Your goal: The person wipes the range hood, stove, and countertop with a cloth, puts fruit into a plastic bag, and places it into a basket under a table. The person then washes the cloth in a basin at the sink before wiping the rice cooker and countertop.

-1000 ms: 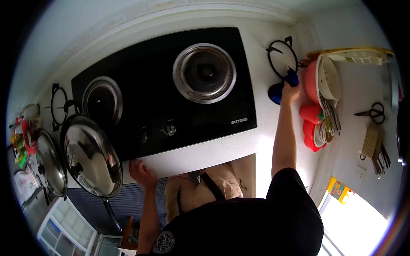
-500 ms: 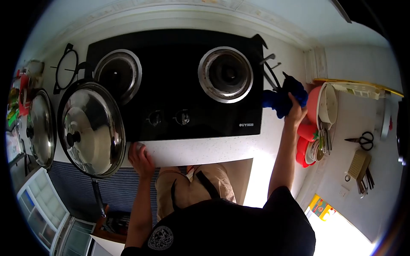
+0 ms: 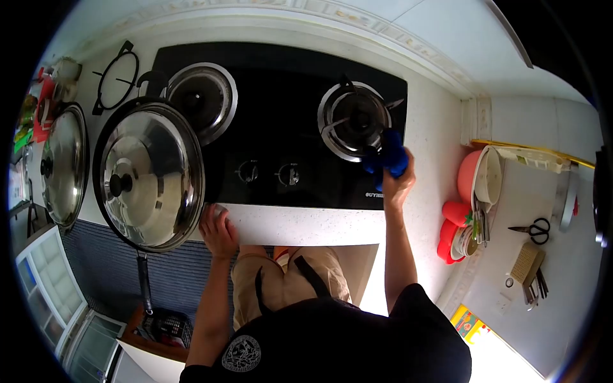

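Observation:
My right hand [image 3: 399, 179] is closed round a blue cloth [image 3: 393, 156] at the front right of the black stove [image 3: 274, 115]. Against the cloth is a black pot stand [image 3: 337, 124], which lies over the right burner [image 3: 361, 118]; where cloth and stand meet is hidden. My left hand [image 3: 218, 230] rests on the counter's front edge [image 3: 287, 225], fingers bent over it, with nothing visible in them. Just left of it sits a lidded pan [image 3: 153, 179]. The left burner [image 3: 203, 99] has no stand on it.
A second pot stand [image 3: 119, 80] lies left of the stove. Another steel lid [image 3: 66, 163] stands farther left. On the right are a pink basin [image 3: 469, 175], a red container [image 3: 449, 242] and utensils [image 3: 480, 220]. Scissors [image 3: 538, 231] hang on the wall.
My right hand has carried the cloth and the pot stand left, from the counter right of the stove onto the right burner. My left hand stays at the counter edge. The view has shifted.

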Demonstrator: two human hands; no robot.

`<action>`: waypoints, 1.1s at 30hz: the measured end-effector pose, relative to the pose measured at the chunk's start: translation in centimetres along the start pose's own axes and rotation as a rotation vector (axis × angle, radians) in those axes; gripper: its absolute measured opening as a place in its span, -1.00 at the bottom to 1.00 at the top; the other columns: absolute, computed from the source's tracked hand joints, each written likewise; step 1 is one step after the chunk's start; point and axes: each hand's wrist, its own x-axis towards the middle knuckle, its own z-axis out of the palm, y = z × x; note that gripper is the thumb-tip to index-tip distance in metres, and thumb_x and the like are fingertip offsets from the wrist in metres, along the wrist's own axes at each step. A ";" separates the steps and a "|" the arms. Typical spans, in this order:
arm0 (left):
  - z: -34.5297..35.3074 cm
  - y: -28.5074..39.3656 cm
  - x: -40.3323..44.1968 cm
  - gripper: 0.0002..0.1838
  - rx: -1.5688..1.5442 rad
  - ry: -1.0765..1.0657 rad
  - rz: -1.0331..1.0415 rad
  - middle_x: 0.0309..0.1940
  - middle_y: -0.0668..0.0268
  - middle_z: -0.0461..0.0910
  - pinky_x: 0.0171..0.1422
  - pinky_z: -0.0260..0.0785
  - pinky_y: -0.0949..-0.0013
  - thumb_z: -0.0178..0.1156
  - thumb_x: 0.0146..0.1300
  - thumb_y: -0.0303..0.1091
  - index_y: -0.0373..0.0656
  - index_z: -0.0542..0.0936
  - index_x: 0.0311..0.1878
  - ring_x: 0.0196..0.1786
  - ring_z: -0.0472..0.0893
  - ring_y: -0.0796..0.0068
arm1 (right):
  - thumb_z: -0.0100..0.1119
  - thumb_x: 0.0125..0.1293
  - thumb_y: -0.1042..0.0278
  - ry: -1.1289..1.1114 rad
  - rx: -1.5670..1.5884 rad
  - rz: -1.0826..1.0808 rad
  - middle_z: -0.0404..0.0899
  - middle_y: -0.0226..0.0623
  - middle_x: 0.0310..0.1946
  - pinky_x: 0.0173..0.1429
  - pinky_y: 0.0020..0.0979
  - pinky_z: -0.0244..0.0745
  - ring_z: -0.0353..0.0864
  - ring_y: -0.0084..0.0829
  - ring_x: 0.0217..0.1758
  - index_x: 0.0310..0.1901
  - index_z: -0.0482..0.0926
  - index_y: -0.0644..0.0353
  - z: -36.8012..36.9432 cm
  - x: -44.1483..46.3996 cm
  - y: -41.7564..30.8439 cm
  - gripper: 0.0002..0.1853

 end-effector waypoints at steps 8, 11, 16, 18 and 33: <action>0.1 -0.2 -0.1 -0.70 0.008 -0.001 -0.013 0.22 0.07 0.36 0.30 0.14 -0.11 0.02 0.22 -0.33 -0.11 0.47 0.02 0.28 0.33 -0.04 | 0.20 -0.16 0.73 -0.098 -0.132 -0.045 0.59 -0.02 -0.10 0.09 -0.19 0.50 0.60 0.01 -0.02 0.06 0.49 0.18 -1.3 -1.6 1.7 -0.40; 0.0 -0.3 -0.2 -0.69 0.001 -0.008 -0.012 0.23 0.07 0.36 0.30 0.14 -0.10 0.02 0.22 -0.34 -0.11 0.47 0.03 0.28 0.33 -0.02 | 0.22 -0.17 0.72 -0.094 -0.254 -0.023 0.58 -0.04 -0.07 0.10 -0.19 0.48 0.59 -0.02 0.02 0.05 0.50 0.17 -5.3 -2.2 2.4 -0.39; 0.1 -0.5 -0.2 -0.68 -0.008 0.012 0.010 0.25 0.09 0.34 0.29 0.15 -0.08 0.03 0.22 -0.33 -0.12 0.47 0.05 0.29 0.32 0.00 | 0.30 -0.09 0.63 -0.012 -0.398 0.125 0.61 -0.08 -0.08 0.10 -0.20 0.49 0.62 -0.08 -0.01 0.08 0.48 0.12 -11.5 -3.8 3.9 -0.42; 0.1 -0.5 -0.3 -0.68 -0.026 0.015 0.016 0.26 0.09 0.33 0.29 0.14 -0.07 0.04 0.23 -0.33 -0.12 0.46 0.05 0.30 0.31 0.01 | 0.35 -0.06 0.58 0.000 -0.251 0.230 0.61 -0.09 -0.07 0.14 -0.23 0.47 0.62 -0.15 0.01 0.12 0.46 0.11 -10.7 -5.0 3.7 -0.39; -24.0 -1.5 -3.5 -0.72 -0.322 -0.072 -0.017 0.03 0.17 0.55 0.19 0.37 0.21 0.10 0.25 -0.54 -0.27 0.52 0.04 0.16 0.48 0.15 | 0.37 -0.14 0.27 -0.131 -0.392 -0.153 0.48 -0.32 0.14 0.33 -0.05 0.23 0.33 -0.07 0.27 0.17 0.48 -0.14 5.0 -10.3 0.0 -0.31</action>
